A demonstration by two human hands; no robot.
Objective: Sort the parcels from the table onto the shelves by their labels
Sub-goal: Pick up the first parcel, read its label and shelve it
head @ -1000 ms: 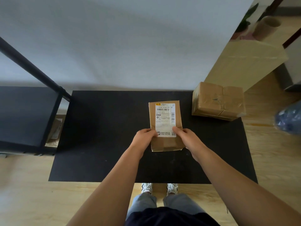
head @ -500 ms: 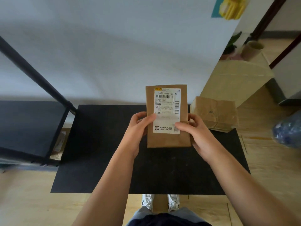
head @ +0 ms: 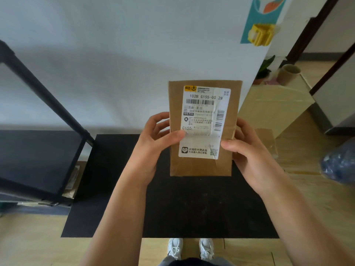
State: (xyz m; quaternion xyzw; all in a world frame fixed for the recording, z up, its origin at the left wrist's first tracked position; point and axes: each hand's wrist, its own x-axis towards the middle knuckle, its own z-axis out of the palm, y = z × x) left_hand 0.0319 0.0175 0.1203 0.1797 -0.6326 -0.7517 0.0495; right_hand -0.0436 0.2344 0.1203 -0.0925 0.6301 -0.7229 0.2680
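I am holding a flat brown cardboard parcel (head: 203, 129) upright in the air above the black surface (head: 192, 204), with its white shipping label (head: 203, 121) facing me. The label is showing the code 102B G155-00 28 above a barcode. My left hand (head: 153, 148) is gripping the left edge of the parcel, with the thumb pressing on the label and the fingers going behind. My right hand (head: 249, 152) is gripping the right edge in the same way. A second cardboard box (head: 267, 141) is lying on the far right part of the surface, mostly hidden behind my right hand. The black shelf (head: 38, 160) is standing at the left, just beside the surface.
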